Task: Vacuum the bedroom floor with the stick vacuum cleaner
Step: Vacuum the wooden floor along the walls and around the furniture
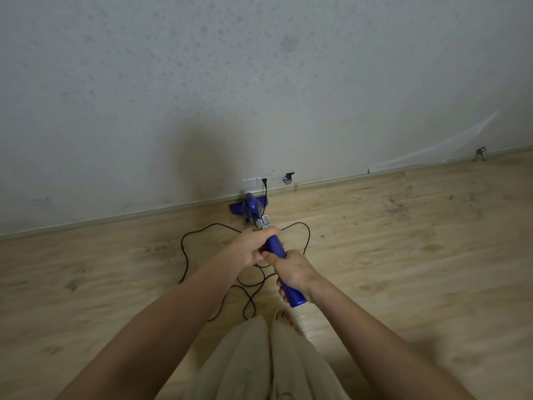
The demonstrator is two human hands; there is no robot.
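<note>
Down at the left, the wooden floor (pixel 86 284) is seen running up to the skirting board (pixel 115 219), with a faint smudge or two on the planks. Moving in, the black power cord (pixel 184 255) is looped loosely across the boards, trailing under the arms and up to a wall socket (pixel 255 181). At the centre, the blue handle (pixel 277 249) of the stick vacuum cleaner (pixel 253 210) is gripped by both hands: the left hand (pixel 251 246) is wrapped round the upper part, and the right hand (pixel 294 272) is clenched round the lower end, close behind. The floor head (pixel 235 206) is pressed right against the skirting, below the socket. Further right, dark specks and grit (pixel 395 207) are scattered on the planks, so that stretch is judged not yet cleaned. A small metal object (pixel 481 154) is spotted at the wall, far right. Plenty of floor is reckoned to be left; how much is already done cannot be told.
</note>
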